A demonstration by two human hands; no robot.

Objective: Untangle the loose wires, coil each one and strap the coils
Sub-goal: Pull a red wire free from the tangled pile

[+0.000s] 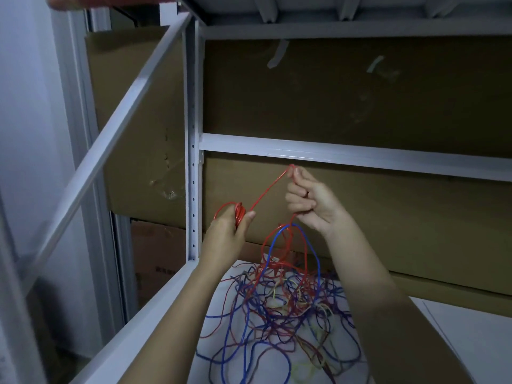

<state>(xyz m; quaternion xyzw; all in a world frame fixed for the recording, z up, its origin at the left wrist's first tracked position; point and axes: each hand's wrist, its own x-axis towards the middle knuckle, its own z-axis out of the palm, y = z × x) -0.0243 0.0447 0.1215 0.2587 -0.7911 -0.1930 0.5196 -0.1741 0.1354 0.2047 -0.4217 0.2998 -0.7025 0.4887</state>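
Two hands busy mid-frame: left hand [225, 231] grips the small red wire coil [238, 213], right hand [310, 200] pinches its strand, which could snag the tangled multicoloured wire pile [277, 306] below.

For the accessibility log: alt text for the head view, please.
A person's left hand holds a small red wire coil while the right hand pinches the same red wire raised above a tangle of red, blue and yellow wires on a white metal shelf, cardboard boxes behind.
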